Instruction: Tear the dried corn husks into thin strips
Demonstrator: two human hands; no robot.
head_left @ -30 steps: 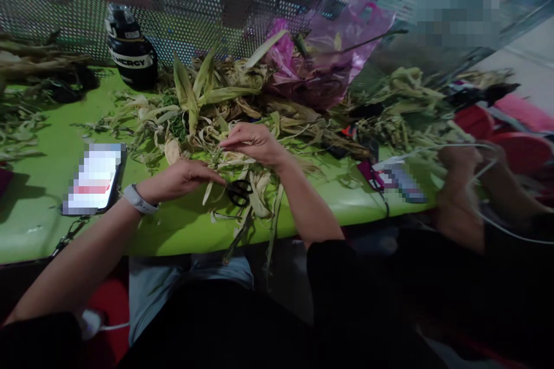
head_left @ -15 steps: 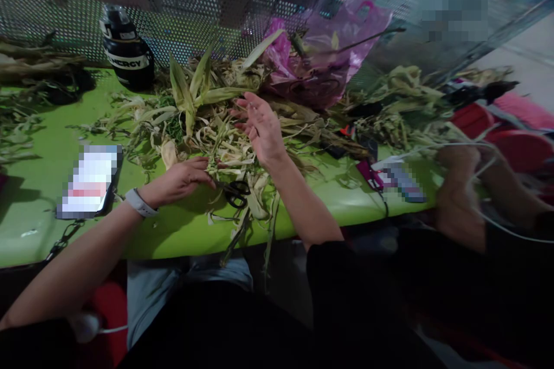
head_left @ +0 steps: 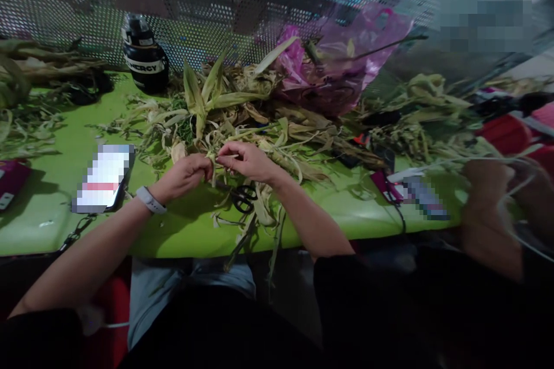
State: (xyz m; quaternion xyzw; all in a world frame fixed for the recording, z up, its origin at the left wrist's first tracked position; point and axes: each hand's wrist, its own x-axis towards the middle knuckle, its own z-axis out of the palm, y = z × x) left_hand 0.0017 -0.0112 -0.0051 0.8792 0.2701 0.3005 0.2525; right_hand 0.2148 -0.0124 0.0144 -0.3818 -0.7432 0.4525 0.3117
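Fingers curled, my left hand grips a knotted bit of corn husk strips. Close beside it on the right, my right hand pinches at the same strips with thumb and fingertips; the exact hold is too small to make out. Loose ends trail below and to the right of both hands. Black-handled scissors lie just under my right hand, their blades partly covered by husk. Behind the hands stands a bunch of broad green husk leaves, pointing upward.
A phone lies at left, a black bottle behind it. The pink plastic bag stands at the back among dried husks, before a perforated metal panel. At right are another phone, a white cable and another person's arm.
My right hand has come down from the husk pile to meet my left hand, and its fingers have closed at the strips. My left hand has curled and lifted slightly.
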